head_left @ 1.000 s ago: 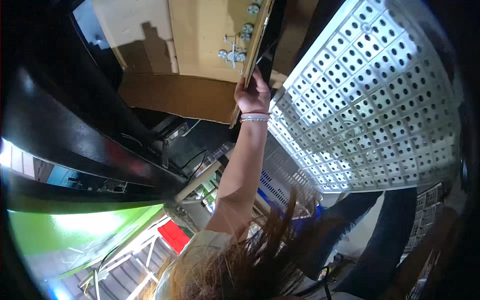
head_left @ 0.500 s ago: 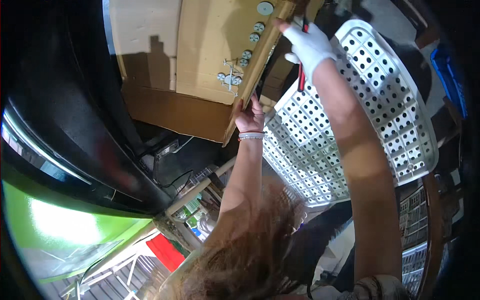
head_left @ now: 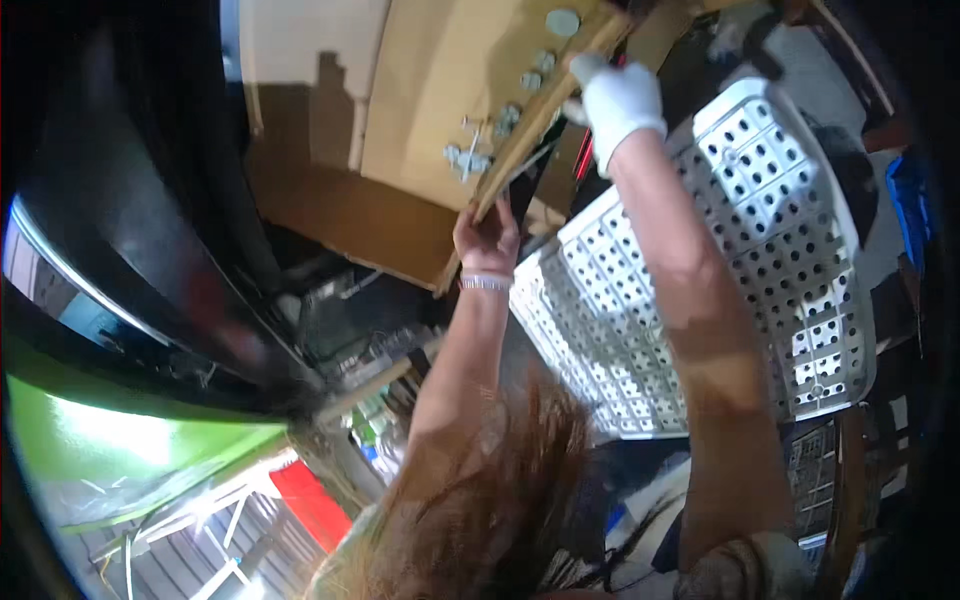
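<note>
My left hand point(head_left: 487, 238), bare with bracelets at the wrist, is at the lower end of a cardboard rim point(head_left: 535, 115), its thumb and fingers on either side of that edge. My right hand point(head_left: 622, 100), in a white glove, is farther up along the same rim. It is closed round a red-handled hand tool point(head_left: 584, 157); the working end is hidden. On the cardboard sheet point(head_left: 420, 110) beside the rim lie several small round metal parts point(head_left: 531, 79), a larger metal disc point(head_left: 563, 22) and a branched metal piece point(head_left: 468, 158). A thin grey strip point(head_left: 541, 155) shows between my hands.
A white perforated plastic basket point(head_left: 610, 270) stands under and beside my right forearm. Large dark machine panels point(head_left: 130, 210) curve along the left, above a green surface point(head_left: 150, 450). Long hair point(head_left: 480, 500) hangs in the lower middle. A blue object point(head_left: 908, 215) is at the far right.
The view has shifted and blurred slightly. My left hand sits a little lower and left in the picture; my right hand still holds the red-handled tool near the rim.
</note>
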A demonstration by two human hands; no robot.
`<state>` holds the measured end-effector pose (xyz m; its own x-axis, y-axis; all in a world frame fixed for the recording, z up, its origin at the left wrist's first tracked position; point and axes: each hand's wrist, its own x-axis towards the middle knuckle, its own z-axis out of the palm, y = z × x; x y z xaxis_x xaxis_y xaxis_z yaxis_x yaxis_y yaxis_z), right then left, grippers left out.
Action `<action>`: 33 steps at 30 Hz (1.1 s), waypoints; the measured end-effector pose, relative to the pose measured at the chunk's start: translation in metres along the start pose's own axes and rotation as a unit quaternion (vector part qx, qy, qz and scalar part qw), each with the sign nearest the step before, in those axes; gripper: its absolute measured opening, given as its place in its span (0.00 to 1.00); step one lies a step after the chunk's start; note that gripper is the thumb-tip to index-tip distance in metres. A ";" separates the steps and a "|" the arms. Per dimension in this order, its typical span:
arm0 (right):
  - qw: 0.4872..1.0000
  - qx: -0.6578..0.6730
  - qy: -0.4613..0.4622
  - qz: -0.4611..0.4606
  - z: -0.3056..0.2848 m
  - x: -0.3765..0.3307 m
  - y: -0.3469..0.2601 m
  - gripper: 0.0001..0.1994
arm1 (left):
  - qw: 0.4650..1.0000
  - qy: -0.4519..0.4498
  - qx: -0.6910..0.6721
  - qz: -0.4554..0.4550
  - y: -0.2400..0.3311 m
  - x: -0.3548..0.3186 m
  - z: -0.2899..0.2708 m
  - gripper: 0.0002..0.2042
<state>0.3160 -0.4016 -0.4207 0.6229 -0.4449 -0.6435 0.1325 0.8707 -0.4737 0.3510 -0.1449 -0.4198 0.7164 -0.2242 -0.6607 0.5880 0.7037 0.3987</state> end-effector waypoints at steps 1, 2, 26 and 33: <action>1.000 -0.014 -0.012 0.001 0.000 0.000 -0.001 0.22 | 0.998 0.032 0.042 0.043 0.001 0.003 0.001 0.21; 0.999 -0.037 -0.033 -0.014 0.001 -0.005 -0.002 0.23 | 0.990 0.063 0.084 0.090 0.005 0.002 0.004 0.21; 0.996 -0.083 0.021 -0.004 0.006 -0.005 -0.001 0.22 | 0.630 0.252 0.637 0.366 0.182 -0.055 -0.099 0.20; 0.996 -0.085 0.030 0.004 0.004 0.003 0.012 0.20 | 0.677 0.273 0.586 0.352 0.185 -0.027 -0.064 0.19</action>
<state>0.3227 -0.3921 -0.4260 0.5761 -0.4537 -0.6800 -0.0087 0.8284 -0.5601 0.4163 0.0344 -0.3692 0.9164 0.3966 -0.0541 0.2969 -0.5828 0.7564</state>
